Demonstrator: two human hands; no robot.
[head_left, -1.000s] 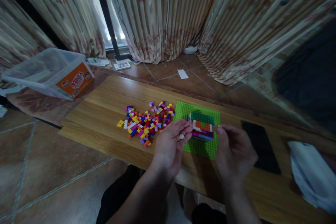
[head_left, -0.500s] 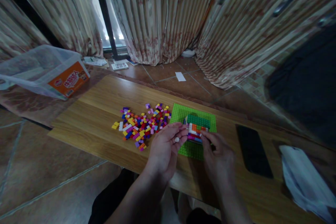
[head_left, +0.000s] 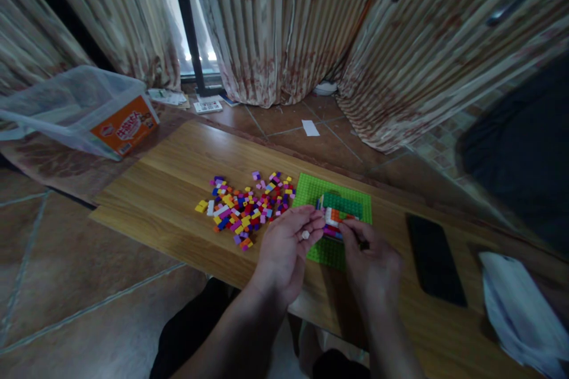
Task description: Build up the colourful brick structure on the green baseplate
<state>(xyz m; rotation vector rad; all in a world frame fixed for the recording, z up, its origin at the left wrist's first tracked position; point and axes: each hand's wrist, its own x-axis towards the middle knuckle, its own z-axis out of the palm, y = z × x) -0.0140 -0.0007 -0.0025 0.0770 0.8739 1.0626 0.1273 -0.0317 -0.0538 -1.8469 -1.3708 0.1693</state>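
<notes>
A brick model (head_left: 342, 207) with a dark green top and white, orange and purple rows stands on a light green baseplate (head_left: 306, 186). My left hand (head_left: 288, 243) is cupped palm up at the model's left side, and a small white brick (head_left: 305, 235) lies in its curled fingers. At the model's near right side is my right hand (head_left: 373, 254), thumb and fingertips pinched together against the orange and white row. Whatever sits between those fingertips is hidden. A pile of loose coloured bricks (head_left: 242, 213) lies left of the baseplate.
On the wooden table (head_left: 164, 172), a black phone-like slab (head_left: 435, 260) and a white plastic bag (head_left: 520, 302) lie to the right. A clear plastic bin (head_left: 75, 112) with an orange label stands at the far left. Curtains (head_left: 284, 29) hang beyond the table.
My right hand has moved left from beside the model onto its near right side, a tiny pale piece in its fingertips earlier. My left hand still holds the white brick.
</notes>
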